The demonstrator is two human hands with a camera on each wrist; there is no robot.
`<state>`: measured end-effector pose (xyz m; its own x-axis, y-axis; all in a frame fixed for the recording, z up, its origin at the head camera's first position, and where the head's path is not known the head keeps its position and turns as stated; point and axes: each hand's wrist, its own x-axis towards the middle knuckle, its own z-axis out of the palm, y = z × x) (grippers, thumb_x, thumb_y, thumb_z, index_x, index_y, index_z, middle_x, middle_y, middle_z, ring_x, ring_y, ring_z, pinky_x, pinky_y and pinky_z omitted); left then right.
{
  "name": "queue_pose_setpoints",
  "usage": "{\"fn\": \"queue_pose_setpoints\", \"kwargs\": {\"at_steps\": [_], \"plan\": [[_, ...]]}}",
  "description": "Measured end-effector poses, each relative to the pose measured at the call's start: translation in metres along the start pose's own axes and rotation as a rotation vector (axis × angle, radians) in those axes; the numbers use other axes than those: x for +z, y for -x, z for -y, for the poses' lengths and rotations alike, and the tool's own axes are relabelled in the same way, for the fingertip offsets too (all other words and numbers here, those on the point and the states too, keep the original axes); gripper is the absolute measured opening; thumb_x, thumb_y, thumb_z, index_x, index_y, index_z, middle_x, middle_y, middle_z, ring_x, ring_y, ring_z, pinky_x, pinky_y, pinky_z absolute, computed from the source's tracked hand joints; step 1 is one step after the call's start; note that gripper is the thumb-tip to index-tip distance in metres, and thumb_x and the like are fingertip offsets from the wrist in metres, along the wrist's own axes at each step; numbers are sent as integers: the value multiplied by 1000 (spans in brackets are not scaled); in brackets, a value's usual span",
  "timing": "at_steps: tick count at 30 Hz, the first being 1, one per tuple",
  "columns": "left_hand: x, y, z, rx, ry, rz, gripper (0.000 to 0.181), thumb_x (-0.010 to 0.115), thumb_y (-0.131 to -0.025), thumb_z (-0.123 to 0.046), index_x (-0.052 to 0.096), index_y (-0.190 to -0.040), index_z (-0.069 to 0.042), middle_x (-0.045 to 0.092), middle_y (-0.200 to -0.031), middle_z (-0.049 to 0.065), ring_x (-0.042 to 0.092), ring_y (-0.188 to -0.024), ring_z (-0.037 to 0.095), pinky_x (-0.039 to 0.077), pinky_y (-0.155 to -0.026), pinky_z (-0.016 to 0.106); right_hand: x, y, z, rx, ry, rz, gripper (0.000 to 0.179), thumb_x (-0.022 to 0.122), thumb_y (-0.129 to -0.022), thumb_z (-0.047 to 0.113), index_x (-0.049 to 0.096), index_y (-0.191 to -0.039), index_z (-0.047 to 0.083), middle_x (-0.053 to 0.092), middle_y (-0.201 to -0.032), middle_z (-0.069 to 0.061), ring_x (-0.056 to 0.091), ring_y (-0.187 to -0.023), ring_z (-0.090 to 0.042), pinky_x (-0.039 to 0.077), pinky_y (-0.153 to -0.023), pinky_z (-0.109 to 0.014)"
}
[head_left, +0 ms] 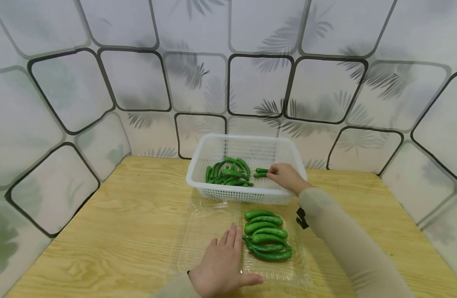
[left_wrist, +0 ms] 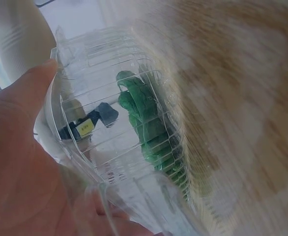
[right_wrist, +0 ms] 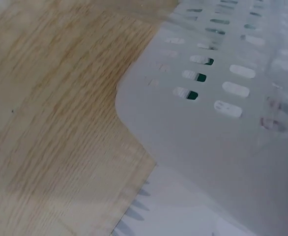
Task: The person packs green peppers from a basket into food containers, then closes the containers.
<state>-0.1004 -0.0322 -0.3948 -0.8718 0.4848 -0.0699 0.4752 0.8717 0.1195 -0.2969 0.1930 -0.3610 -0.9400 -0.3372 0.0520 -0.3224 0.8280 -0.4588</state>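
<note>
My right hand (head_left: 286,176) reaches over the near right side of a white perforated basket (head_left: 247,194) in the head view, its fingertips pinching green peppers (head_left: 261,174) near the basket floor. Left of them lies a loose pile of green peppers (head_left: 232,173). My left hand (head_left: 222,260) rests with fairly straight fingers and thumb spread on a clear plastic clamshell box (head_left: 301,265), near its middle fold. Several green peppers (head_left: 267,238) lie side by side in the box's right half. In the right wrist view the basket wall (right_wrist: 183,132) hides the right hand.
The box's transparent lid half (head_left: 198,231) lies flat to the left. Both containers stand on a wooden table (head_left: 113,231), the basket just behind the box. A patterned wall covering (head_left: 198,91) rises behind and on both sides. A black wrist strap (head_left: 301,218) sits on the right sleeve.
</note>
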Motion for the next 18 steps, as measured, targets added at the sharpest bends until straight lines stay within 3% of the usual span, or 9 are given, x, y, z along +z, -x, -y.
{"fn": "queue_pose_setpoints", "kwargs": {"at_steps": [18], "plan": [[1, -2, 2, -4, -7, 31, 117, 37, -69, -87, 28, -144, 3, 23, -149, 21, 37, -129, 31, 40, -95, 48, 6, -17, -10, 43, 63, 62, 20, 54, -95, 16, 65, -97, -1, 63, -88, -8, 58, -79, -22, 47, -73, -41]]}}
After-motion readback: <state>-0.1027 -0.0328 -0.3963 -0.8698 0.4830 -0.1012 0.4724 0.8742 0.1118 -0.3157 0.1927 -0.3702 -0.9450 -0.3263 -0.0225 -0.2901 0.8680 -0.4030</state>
